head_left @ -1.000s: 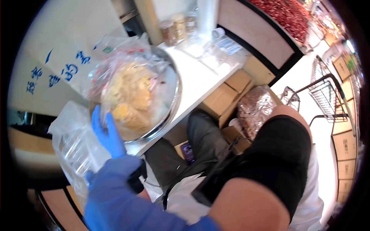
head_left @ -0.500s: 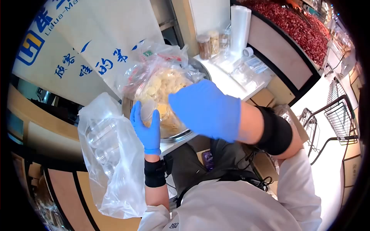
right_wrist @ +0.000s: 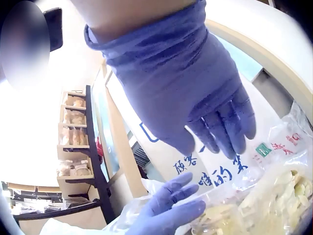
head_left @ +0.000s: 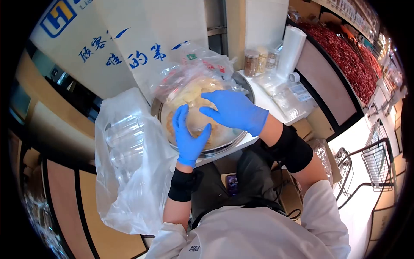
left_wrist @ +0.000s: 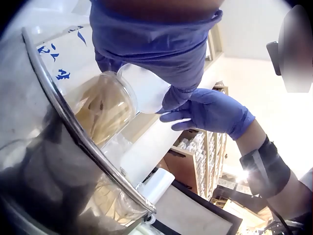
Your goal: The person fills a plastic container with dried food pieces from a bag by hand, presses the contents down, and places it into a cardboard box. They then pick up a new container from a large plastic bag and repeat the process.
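Observation:
A clear plastic cup [left_wrist: 144,88] is gripped between the thumb and fingers of my left hand [head_left: 187,138], over a round steel basin [left_wrist: 78,134]. Pale yellow food pieces lie in a clear plastic bag [head_left: 196,88] inside the basin. Brownish pieces show through the cup's clear wall in the left wrist view; whether they are inside it I cannot tell. My right hand [head_left: 237,110] hovers over the basin beside the cup, fingers extended and slightly bent. It holds nothing in the right wrist view [right_wrist: 181,93]. Both hands wear blue gloves.
A white plastic bag of clear cups [head_left: 138,190] hangs left of the basin. Lidded jars [head_left: 251,62], a plastic roll [head_left: 291,52] and flat clear bags [head_left: 286,99] stand or lie to the right. Behind rises a printed white panel [head_left: 164,21]; a shopping cart [head_left: 375,159] is far right.
My right hand has come down from across the view to beside my left hand. My left hand, empty beside the basin at first, now holds the cup over it. The head view has shifted.

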Action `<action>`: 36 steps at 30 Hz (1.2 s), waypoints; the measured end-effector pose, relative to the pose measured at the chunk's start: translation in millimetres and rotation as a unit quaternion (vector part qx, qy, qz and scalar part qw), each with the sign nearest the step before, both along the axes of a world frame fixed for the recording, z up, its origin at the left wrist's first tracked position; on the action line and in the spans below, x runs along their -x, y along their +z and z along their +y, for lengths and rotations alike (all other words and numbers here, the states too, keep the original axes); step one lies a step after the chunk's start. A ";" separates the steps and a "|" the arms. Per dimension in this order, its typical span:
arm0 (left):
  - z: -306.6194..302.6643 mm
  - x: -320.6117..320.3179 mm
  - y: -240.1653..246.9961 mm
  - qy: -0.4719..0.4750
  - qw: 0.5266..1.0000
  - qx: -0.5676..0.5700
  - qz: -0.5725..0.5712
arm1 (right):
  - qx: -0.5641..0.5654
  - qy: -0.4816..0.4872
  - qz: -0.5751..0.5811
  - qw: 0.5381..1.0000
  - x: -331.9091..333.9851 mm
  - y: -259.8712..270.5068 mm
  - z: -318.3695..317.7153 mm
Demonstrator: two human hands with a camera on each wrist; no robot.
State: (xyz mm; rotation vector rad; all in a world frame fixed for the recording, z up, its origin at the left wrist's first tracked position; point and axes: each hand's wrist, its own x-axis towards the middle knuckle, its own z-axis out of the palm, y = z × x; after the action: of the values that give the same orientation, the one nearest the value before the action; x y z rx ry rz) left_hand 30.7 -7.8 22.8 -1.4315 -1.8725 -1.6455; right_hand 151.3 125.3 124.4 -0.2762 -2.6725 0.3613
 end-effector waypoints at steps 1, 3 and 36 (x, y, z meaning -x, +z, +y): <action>0.0 0.3 -0.6 0.010 1.000 0.015 -0.005 | 0.023 0.022 0.012 0.999 4.4 -3.0 -0.5; 0.0 -0.7 0.7 0.005 1.000 0.009 -0.028 | 0.019 0.031 -0.011 0.999 18.4 -16.3 -2.4; 7.5 46.1 -29.1 -0.103 0.951 0.240 -0.169 | 0.150 0.128 -0.076 0.977 68.2 -62.3 4.3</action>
State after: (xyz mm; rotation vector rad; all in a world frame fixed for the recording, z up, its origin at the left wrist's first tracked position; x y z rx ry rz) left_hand -15.5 -0.3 -6.2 -1.6536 -2.5288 -1.6876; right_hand 83.0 129.5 62.1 -0.0465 -2.8046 0.8611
